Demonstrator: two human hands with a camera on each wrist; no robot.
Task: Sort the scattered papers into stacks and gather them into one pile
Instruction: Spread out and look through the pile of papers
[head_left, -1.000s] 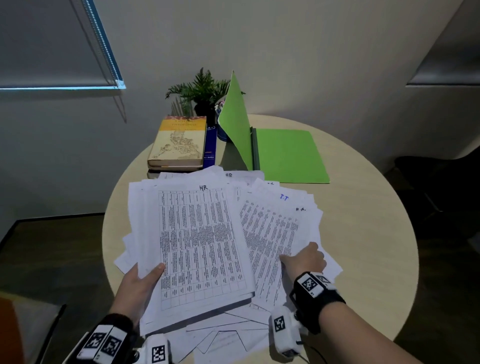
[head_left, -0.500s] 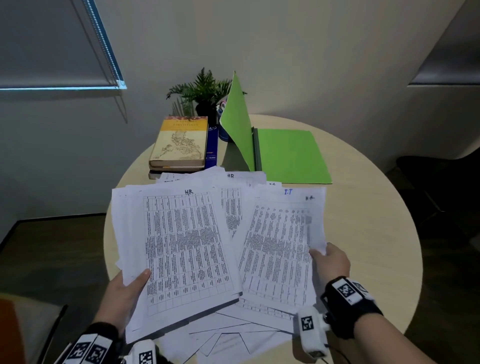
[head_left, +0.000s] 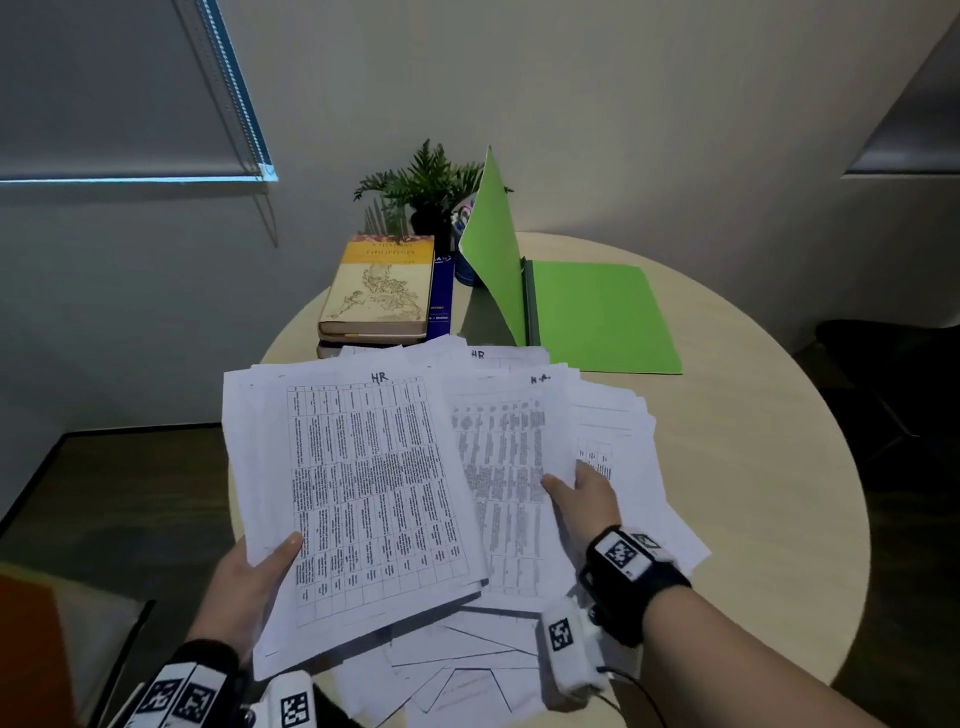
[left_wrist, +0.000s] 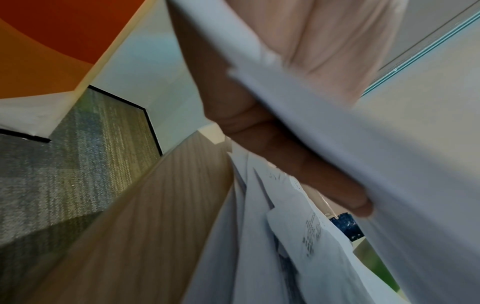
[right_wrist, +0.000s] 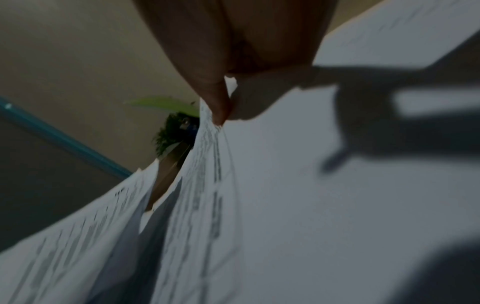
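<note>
My left hand (head_left: 278, 553) grips a thick stack of printed sheets (head_left: 363, 483) marked "HR", lifted and tilted over the table's left side, thumb on top. In the left wrist view its fingers (left_wrist: 298, 164) lie under the stack (left_wrist: 402, 174). Scattered papers (head_left: 467, 660) lie fanned on the round table (head_left: 753, 467) beneath and to the right. My right hand (head_left: 569, 486) is on that spread and pinches the edge of a printed sheet (head_left: 504, 467). The pinch between thumb and finger shows in the right wrist view (right_wrist: 226, 111).
An open green folder (head_left: 597, 317) lies at the back of the table, its cover standing up. Stacked books (head_left: 379, 286) sit left of it, with a potted plant (head_left: 426, 182) behind. More loose sheets (head_left: 623, 415) reach toward the right. The table's left edge drops to the floor.
My right hand carried the sheet marked "IT" to the right, no longer holds it, and has come back left to pinch another sheet. The left stack shifted slightly left.
</note>
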